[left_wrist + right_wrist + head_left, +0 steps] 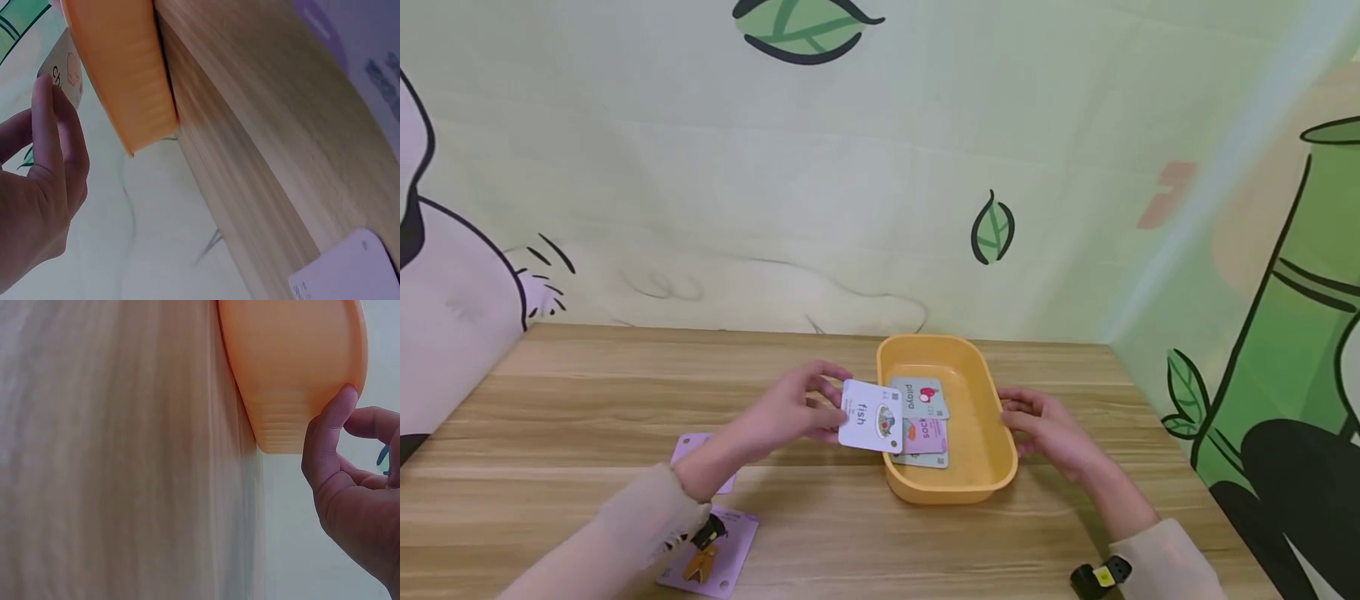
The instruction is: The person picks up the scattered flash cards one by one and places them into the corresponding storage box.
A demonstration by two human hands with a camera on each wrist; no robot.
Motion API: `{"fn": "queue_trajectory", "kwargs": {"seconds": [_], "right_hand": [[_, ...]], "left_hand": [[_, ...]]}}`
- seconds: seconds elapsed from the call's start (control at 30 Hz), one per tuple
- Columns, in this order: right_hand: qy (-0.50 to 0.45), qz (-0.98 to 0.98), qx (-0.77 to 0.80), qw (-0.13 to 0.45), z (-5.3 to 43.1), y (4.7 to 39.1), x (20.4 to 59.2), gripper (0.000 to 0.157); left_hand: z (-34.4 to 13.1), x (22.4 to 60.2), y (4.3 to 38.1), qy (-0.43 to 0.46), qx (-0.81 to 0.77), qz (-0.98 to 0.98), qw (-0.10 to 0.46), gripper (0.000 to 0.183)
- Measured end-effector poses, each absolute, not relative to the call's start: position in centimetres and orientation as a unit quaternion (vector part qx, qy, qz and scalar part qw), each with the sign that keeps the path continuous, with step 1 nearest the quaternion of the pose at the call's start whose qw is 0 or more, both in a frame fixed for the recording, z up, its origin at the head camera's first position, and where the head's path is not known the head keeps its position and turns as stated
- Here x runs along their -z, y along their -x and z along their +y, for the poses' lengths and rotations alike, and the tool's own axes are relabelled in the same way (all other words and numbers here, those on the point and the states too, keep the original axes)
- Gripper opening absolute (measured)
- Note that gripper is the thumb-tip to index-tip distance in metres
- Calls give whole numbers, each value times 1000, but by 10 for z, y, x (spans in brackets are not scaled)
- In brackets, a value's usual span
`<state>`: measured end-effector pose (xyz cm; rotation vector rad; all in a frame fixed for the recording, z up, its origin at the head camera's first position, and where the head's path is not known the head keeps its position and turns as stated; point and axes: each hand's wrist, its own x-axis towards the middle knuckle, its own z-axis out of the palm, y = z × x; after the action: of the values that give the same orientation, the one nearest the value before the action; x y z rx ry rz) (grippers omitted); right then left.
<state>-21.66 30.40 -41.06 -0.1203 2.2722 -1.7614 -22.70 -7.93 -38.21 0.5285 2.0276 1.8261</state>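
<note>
My left hand (801, 408) pinches a white picture card (868, 417) printed with the word "fish", holding it over the left rim of a yellow-orange plastic bin (977, 425). The card's other side (70, 72) shows letters and an orange drawing in the left wrist view. Inside the bin lie a grey "pitaya" card (917, 398), a pink card (927, 437) partly covered by the fish card, and another grey card (928, 460) beneath. At the bin's right rim, my right hand (1045, 429) holds the edge, its thumb (340, 406) against the outer wall and its fingers bent.
Two purple cards lie on the wooden table (587, 400) at the front left: one with an orange-brown drawing (722, 554), the other (688, 443) partly behind my left forearm. A cloth backdrop (700, 167) with leaves and cartoon figures rises behind the table.
</note>
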Motion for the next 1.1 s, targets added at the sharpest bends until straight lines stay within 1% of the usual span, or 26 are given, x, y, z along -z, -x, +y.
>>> {"fn": "queue_trajectory", "kwargs": {"seconds": [0.17,0.67,0.97,1.1], "right_hand": [[45,780,610,130,305,217,412,56],[46,779,611,135,305,216,411,56],[42,780,610,135,305,216,412,56],[45,778,612,134,305,216,412,56]], "left_hand": [[-68,383,229,-169,-653,714,188,52],[-44,385,234,-165,-640,723,201,50],[-41,386,235,-167,-610,749,196,44],[-41,386,235,-171,-589,769,177,37]]}}
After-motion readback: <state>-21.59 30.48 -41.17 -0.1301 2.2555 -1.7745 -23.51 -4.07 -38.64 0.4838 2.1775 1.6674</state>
